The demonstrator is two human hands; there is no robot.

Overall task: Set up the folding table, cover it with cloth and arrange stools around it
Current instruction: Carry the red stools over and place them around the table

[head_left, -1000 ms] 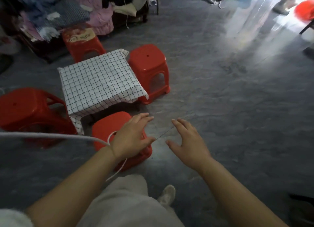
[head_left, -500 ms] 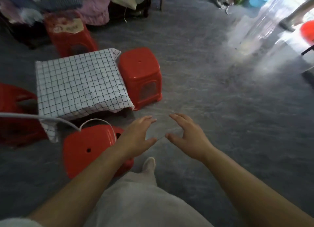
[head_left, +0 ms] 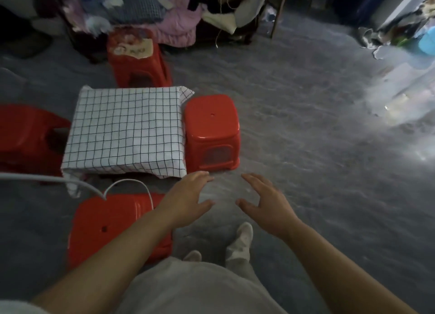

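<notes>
A low table stands on the grey floor, covered by a white cloth with a black grid (head_left: 124, 130). Red plastic stools sit on each side: one to the right (head_left: 211, 130), one behind with a paper label (head_left: 137, 57), one to the left (head_left: 26, 134), and one in front (head_left: 110, 224). My left hand (head_left: 188, 200) hovers open beside the front stool's right edge, holding nothing. My right hand (head_left: 266, 203) hovers open over bare floor, fingers spread, apart from every stool.
A pile of clothes and bedding (head_left: 150, 10) fills the back behind the far stool. A white cable (head_left: 127, 186) hangs across the front stool. Clutter and a blue tub (head_left: 426, 43) lie at the far right. My feet in white socks (head_left: 240, 240) stand below the hands.
The view has swung so the table and stools sit more squarely ahead. Both hands stay open and empty, now slightly further apart; my feet have stepped into view.
</notes>
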